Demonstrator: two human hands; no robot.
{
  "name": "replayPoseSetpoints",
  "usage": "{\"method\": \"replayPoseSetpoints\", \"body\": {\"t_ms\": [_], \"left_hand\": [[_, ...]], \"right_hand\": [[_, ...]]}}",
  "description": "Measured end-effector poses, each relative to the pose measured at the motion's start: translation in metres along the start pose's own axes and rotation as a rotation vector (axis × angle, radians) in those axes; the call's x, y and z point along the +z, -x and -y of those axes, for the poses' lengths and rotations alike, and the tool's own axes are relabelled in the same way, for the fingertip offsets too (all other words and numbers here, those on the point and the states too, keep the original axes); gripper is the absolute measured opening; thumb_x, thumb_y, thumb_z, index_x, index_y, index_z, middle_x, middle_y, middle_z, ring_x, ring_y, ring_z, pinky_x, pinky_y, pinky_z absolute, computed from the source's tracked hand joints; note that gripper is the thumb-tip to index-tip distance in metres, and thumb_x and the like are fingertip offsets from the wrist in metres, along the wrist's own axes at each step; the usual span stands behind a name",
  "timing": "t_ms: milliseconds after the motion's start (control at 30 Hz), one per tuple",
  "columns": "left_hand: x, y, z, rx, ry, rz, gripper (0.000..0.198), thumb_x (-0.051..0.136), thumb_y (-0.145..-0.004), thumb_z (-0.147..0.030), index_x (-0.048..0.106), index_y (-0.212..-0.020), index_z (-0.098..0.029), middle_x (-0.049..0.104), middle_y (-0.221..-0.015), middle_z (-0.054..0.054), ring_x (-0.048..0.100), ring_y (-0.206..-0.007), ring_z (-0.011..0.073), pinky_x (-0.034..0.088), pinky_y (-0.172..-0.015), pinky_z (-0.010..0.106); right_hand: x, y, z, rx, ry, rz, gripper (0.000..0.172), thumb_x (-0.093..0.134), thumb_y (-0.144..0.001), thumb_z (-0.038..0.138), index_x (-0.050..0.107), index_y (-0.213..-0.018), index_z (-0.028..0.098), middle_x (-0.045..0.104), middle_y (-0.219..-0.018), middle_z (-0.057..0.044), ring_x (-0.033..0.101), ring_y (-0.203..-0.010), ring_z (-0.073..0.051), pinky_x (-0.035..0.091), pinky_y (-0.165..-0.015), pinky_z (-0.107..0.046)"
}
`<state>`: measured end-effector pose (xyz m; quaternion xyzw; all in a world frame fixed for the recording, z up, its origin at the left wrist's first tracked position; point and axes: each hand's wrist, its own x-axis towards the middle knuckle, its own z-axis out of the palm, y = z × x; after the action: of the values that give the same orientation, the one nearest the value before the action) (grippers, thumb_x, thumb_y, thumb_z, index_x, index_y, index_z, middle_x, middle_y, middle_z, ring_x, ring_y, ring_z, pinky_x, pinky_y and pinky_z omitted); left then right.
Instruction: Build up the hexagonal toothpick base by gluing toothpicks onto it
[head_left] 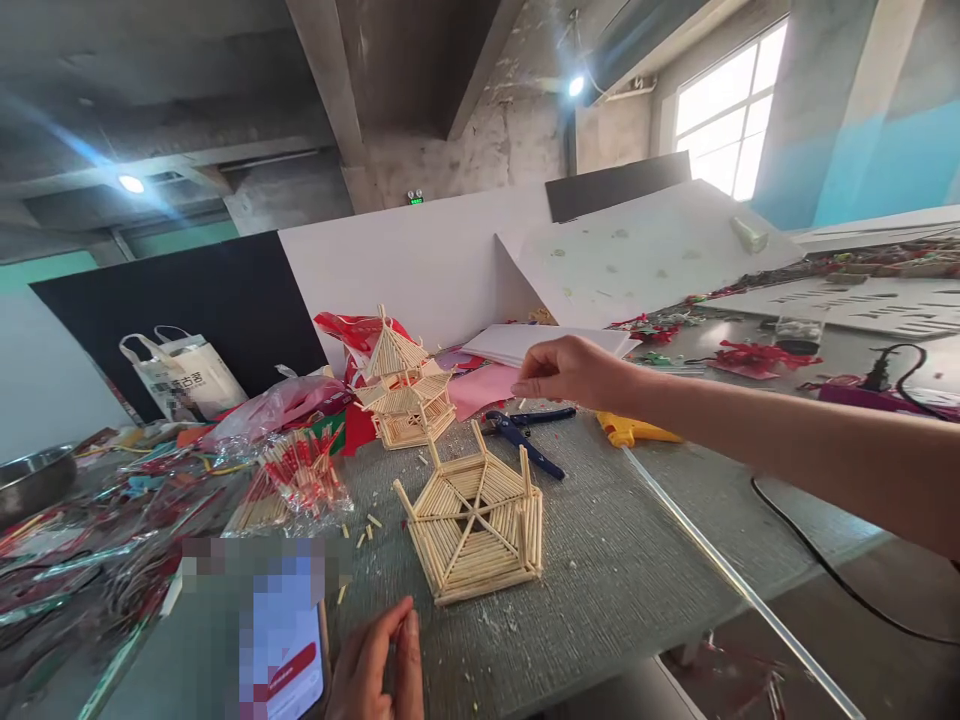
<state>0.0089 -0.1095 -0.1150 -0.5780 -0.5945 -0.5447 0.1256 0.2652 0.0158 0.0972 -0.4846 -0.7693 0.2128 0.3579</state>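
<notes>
My left hand (381,662) rests at the table's front edge, thumb and fingertips together, with nothing visible in it. Just beyond it stands a six-sided base of glued wooden sticks (487,560), with short posts at its corners and a small gap in its centre. My right hand (574,372) hovers past this base, above blue-handled cutters (529,440). Its fingers are curled into a pinch; whatever may be between them is hidden. Behind the base is a tiered stick pagoda (405,390).
A yellow glue gun (626,430) with a long clear glue stick (735,575) lies right. Bagged red-tipped sticks (304,475) and a phone (289,640) are left. Cut stick bits (367,530) litter the table (600,590). A black cord (832,580) crosses the right side.
</notes>
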Motion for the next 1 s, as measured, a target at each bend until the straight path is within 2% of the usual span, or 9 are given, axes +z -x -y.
{"method": "replayPoseSetpoints", "body": {"t_ms": [133,300,400,533,633,767,900,1000], "left_hand": [[0.0,0.0,-0.002,-0.013,-0.012,-0.002,0.027,0.046,-0.083,-0.042,0.065,-0.081,-0.023,0.069,-0.076,0.002,0.063,-0.064,0.0136,0.051,-0.064,0.022],[-0.002,-0.001,-0.003,0.01,-0.047,0.027,0.025,0.045,-0.084,-0.039,0.065,-0.082,-0.024,0.068,-0.075,0.002,0.063,-0.066,0.0144,0.051,-0.068,0.024],[-0.002,-0.001,-0.005,0.011,-0.077,0.024,0.027,0.043,-0.085,-0.039,0.065,-0.081,-0.023,0.068,-0.074,0.003,0.064,-0.068,0.0151,0.051,-0.068,0.024],[-0.003,-0.001,-0.007,0.005,-0.097,0.01,0.028,0.044,-0.084,-0.039,0.066,-0.081,-0.023,0.068,-0.075,0.003,0.064,-0.069,0.0151,0.051,-0.067,0.024],[-0.003,-0.001,-0.006,0.008,-0.098,0.005,0.027,0.044,-0.084,-0.038,0.067,-0.081,-0.024,0.069,-0.075,0.002,0.065,-0.069,0.015,0.051,-0.065,0.023],[-0.003,-0.002,-0.004,0.022,-0.082,0.012,0.025,0.046,-0.083,-0.038,0.066,-0.08,-0.024,0.07,-0.073,0.002,0.064,-0.067,0.0151,0.05,-0.066,0.023],[-0.002,-0.001,-0.003,0.024,-0.048,0.014,0.025,0.047,-0.083,-0.039,0.066,-0.081,-0.022,0.07,-0.075,0.002,0.063,-0.065,0.0138,0.05,-0.068,0.024],[-0.002,-0.001,-0.004,0.007,-0.03,0.018,0.025,0.047,-0.084,-0.038,0.066,-0.082,-0.022,0.069,-0.076,0.002,0.062,-0.065,0.0133,0.05,-0.068,0.023]], "right_hand": [[-0.009,0.017,0.004,0.044,-0.055,0.053,0.031,0.059,-0.074,0.037,0.044,-0.055,0.018,0.039,-0.043,0.005,0.032,-0.041,-0.006,0.026,-0.043,-0.023],[-0.007,0.042,-0.022,0.117,-0.255,0.144,0.05,0.05,-0.074,0.059,0.029,-0.049,0.02,0.028,-0.039,0.006,0.027,-0.036,-0.006,0.028,-0.039,-0.023],[-0.002,0.048,-0.037,0.137,-0.225,0.153,0.05,0.052,-0.07,0.062,0.035,-0.05,0.02,0.035,-0.041,0.004,0.031,-0.037,-0.006,0.029,-0.04,-0.023],[0.001,0.038,-0.042,0.063,-0.136,0.116,0.034,0.064,-0.063,0.047,0.05,-0.057,0.017,0.048,-0.05,0.002,0.042,-0.046,-0.008,0.034,-0.046,-0.023],[0.002,0.021,-0.029,0.023,-0.14,0.08,0.025,0.067,-0.062,0.038,0.053,-0.061,0.017,0.048,-0.049,0.003,0.04,-0.045,-0.008,0.032,-0.045,-0.023],[0.008,-0.003,0.008,0.047,-0.211,0.103,0.025,0.061,-0.074,0.031,0.046,-0.058,0.018,0.042,-0.044,0.004,0.036,-0.042,-0.006,0.029,-0.044,-0.021],[0.021,-0.028,0.042,0.057,-0.398,0.233,0.032,0.06,-0.077,0.027,0.037,-0.056,0.018,0.028,-0.042,0.008,0.024,-0.04,-0.005,0.027,-0.043,-0.021],[0.033,-0.047,0.056,0.08,-0.497,0.358,0.035,0.059,-0.078,0.023,0.032,-0.056,0.018,0.021,-0.046,0.009,0.015,-0.041,-0.004,0.021,-0.04,-0.021]]}}
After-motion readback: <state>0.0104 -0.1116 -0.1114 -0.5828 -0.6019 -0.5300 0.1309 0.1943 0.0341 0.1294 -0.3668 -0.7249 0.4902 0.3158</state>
